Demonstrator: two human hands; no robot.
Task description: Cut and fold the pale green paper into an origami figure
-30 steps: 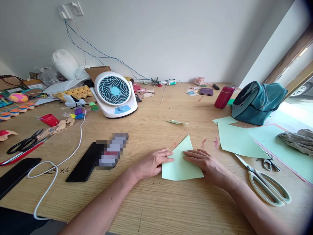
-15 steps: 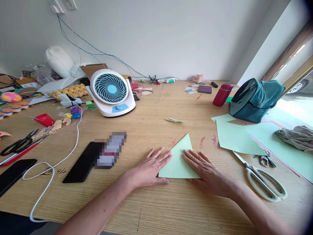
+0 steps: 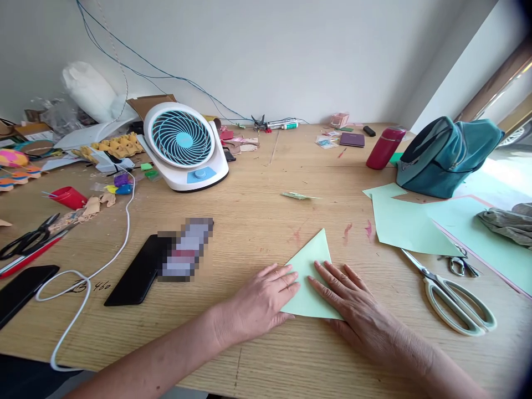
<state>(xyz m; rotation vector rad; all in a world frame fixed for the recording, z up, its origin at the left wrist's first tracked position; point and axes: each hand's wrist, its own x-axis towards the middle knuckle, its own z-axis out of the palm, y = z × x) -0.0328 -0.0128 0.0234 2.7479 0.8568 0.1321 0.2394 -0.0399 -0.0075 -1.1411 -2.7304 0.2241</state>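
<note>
A light green folded paper triangle (image 3: 312,260) lies flat on the wooden table (image 3: 257,216), its tip pointing away from me. My left hand (image 3: 266,302) lies palm down over the paper's lower left edge, fingers spread. My right hand (image 3: 353,310) lies flat over the lower right part, fingers pointing up and left toward the fold. Both hands press the paper down; neither grips it.
Large scissors (image 3: 451,296) and small snips (image 3: 459,266) lie at the right by loose green sheets (image 3: 405,224) and a teal bag (image 3: 446,158). A black phone (image 3: 139,271), white cable (image 3: 95,271) and white fan (image 3: 183,144) are at the left. A red bottle (image 3: 382,148) stands behind.
Both hands have slid down toward me along the paper to its lower edge, and the folded shape now looks like a flat triangle. The view has shifted slightly.
</note>
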